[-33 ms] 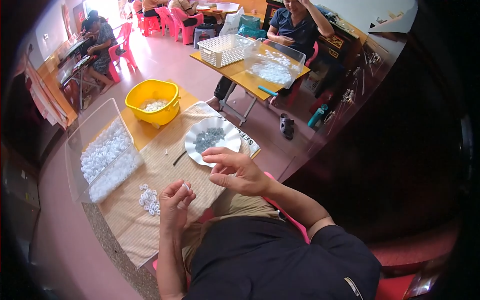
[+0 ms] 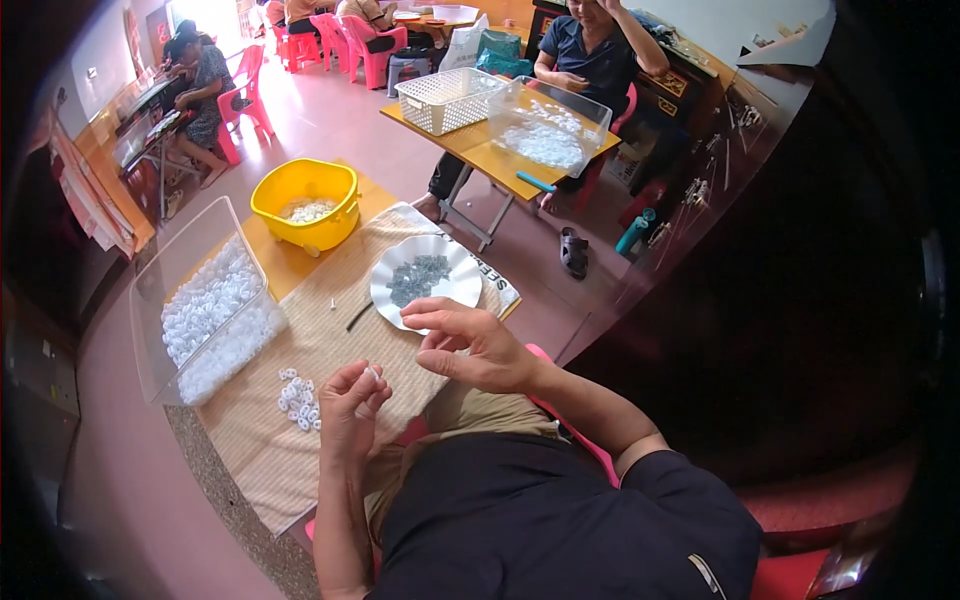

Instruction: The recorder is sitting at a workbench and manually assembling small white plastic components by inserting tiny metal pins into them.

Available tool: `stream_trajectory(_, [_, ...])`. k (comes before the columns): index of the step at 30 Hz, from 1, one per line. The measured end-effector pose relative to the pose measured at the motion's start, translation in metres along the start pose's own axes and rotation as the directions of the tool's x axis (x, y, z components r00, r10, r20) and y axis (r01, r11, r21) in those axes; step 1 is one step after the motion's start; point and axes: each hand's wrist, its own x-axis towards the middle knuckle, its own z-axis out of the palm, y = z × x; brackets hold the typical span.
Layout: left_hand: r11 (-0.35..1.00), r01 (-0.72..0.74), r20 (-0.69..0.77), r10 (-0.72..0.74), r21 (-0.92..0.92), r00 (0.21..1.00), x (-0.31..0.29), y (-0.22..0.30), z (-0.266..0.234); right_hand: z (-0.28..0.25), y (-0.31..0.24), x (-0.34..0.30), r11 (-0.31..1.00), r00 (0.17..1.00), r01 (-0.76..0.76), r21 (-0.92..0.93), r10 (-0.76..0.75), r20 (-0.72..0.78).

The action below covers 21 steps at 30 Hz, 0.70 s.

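Between the thumb and fingertips of my left hand (image 2: 352, 398) is a small white plastic piece (image 2: 373, 373), mostly hidden by the fingers. A small pile of white oval plastic pieces (image 2: 299, 400) lies on the towel just left of that hand. My right hand (image 2: 478, 348) hovers by the near edge of a white scalloped plate (image 2: 462, 287), its thumb and fingers apart with nothing visible between them. Small grey translucent pieces (image 2: 420, 277) are heaped on the plate. Left of the plate, a thin black stick (image 2: 359, 316) and a tiny white peg (image 2: 333, 303) lie on the towel.
A clear bin (image 2: 150, 350) full of white pieces stands at the table's left. A yellow tub (image 2: 300, 232) sits behind the beige towel (image 2: 250, 470). Across the aisle, a person (image 2: 600, 60) sits at another table with a white basket (image 2: 440, 105) and clear bin.
My right hand has shifted very slightly to the left. The left hand keeps its pinch on the white piece.
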Motion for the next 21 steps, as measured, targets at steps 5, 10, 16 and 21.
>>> stream_trajectory(5, [0.999,0.026,-0.002,-0.026,0.03,1.0,-0.001,0.001,0.007,0.01,0.015,0.004,0.999,0.995,-0.036,0.018,0.035,0.089])
stream_trajectory(10, [0.997,0.07,0.051,-0.071,0.021,0.996,-0.004,0.004,0.014,0.018,0.029,0.007,0.999,0.989,-0.019,-0.036,0.024,0.148])
stream_trajectory(16, [0.996,0.091,0.114,-0.09,0.002,0.989,-0.004,0.005,0.015,0.031,0.05,0.008,0.989,0.978,0.114,-0.09,-0.096,0.185])
stream_trajectory(21, [0.994,0.11,0.145,-0.105,-0.026,0.984,-0.002,0.003,0.009,0.032,0.06,0.008,0.983,0.969,0.164,-0.079,-0.146,0.198])
